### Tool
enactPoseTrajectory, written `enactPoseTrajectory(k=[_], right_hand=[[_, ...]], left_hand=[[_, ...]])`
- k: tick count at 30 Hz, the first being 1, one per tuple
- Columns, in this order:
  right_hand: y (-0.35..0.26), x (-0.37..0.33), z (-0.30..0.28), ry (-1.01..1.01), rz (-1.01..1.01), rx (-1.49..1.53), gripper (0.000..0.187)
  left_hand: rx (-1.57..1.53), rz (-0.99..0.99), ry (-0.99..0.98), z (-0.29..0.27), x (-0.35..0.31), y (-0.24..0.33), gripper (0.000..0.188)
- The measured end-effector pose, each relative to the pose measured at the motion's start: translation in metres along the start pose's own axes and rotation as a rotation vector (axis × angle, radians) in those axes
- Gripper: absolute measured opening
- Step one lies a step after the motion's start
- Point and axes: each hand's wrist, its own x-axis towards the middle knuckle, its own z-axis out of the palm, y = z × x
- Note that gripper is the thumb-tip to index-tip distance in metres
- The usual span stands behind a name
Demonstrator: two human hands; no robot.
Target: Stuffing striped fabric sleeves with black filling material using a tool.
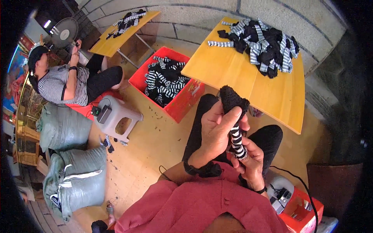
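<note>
Left hand (214,130) slanted up, thumb pressed on the black end of the striped sock (236,134). Right hand (253,158) sat lower, fingers curled round the striped end. Both grips closed on the sock, held near the bench (221,64).

Knitted piece (236,138): black far end, white-striped near end, held up.

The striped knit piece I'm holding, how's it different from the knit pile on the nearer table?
The striped knit piece is in your left hand and right hand; the knit pile lies untouched on the nearer table. The piece's stripes are bold black and white; the pile's look paler and greyer. The piece looks rounded; the pile's strips look mostly flat. Both combine stripes with plain black.
</note>
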Motion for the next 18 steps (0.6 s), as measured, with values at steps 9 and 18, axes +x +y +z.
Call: enactPoseTrajectory(k=[9,18], right_hand=[[-0.003,-0.013,-0.011,0.008,0.022,-0.066,0.042],[0.003,-0.015,-0.019,0.162,-0.433,-0.783,0.037]], left_hand=[[-0.163,0.113,-0.038,-0.004,0.012,0.011,0.022],[-0.423,-0.072,-0.118,-0.006,0.018,-0.003,0.020]])
